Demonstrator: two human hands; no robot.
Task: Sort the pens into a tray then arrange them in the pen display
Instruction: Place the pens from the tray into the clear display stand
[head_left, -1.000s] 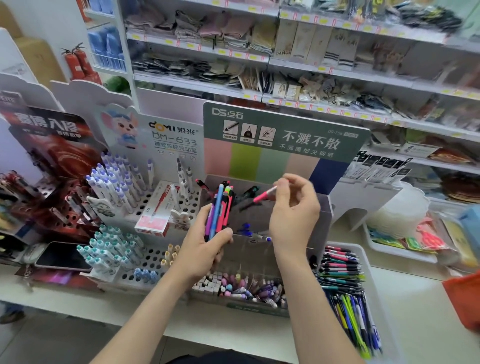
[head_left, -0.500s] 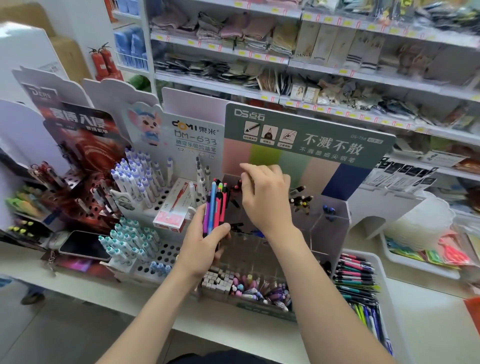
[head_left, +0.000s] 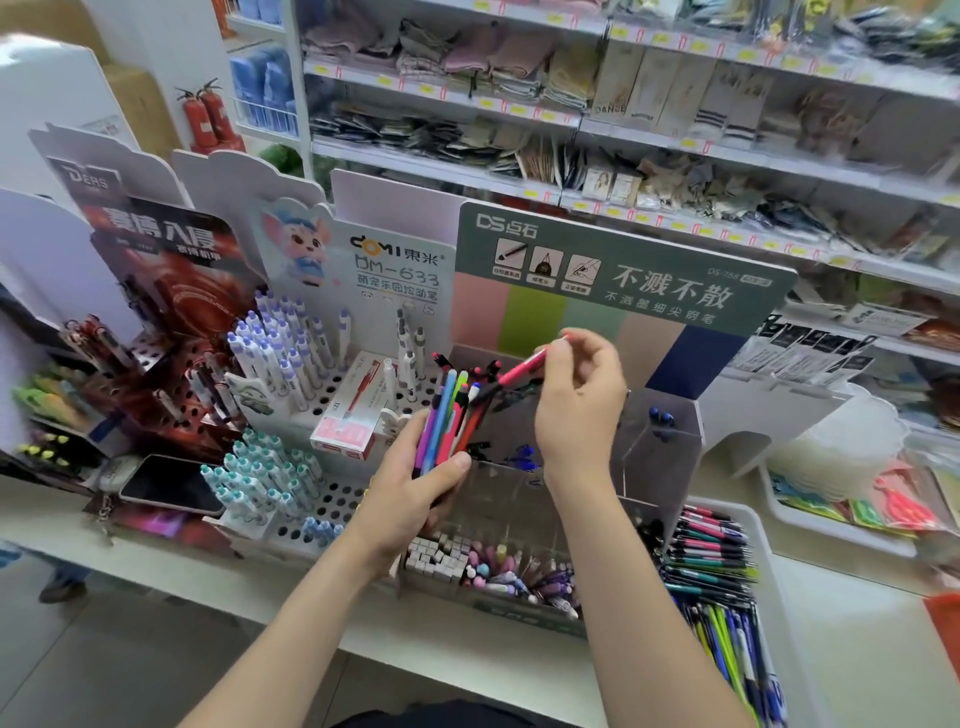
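Right hand (head_left: 579, 410), risen from the clear acrylic display (head_left: 654, 457), pinches a slim pink pen (head_left: 522, 373), apparently tip-down; seat it upright; left hand (head_left: 410, 499) grips coloured pens (head_left: 441, 421).

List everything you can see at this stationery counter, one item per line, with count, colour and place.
pink pen: one, pink, pinched in the right hand above the display.
pen bundle: several, purple, blue, green, pink, red, gripped upright in the left hand.
pen display: one, clear with green header, centre.
tray: one, white, right of the display, holding mixed-colour pens.
purple-capped pens: many, white and purple, left of the display, rear.
teal-capped pens: many, white and teal, in front of those.
phone: one, black, far left.
fire extinguishers: two, red, back left.
left hand: one, centre.
right hand: one, higher, beside it.
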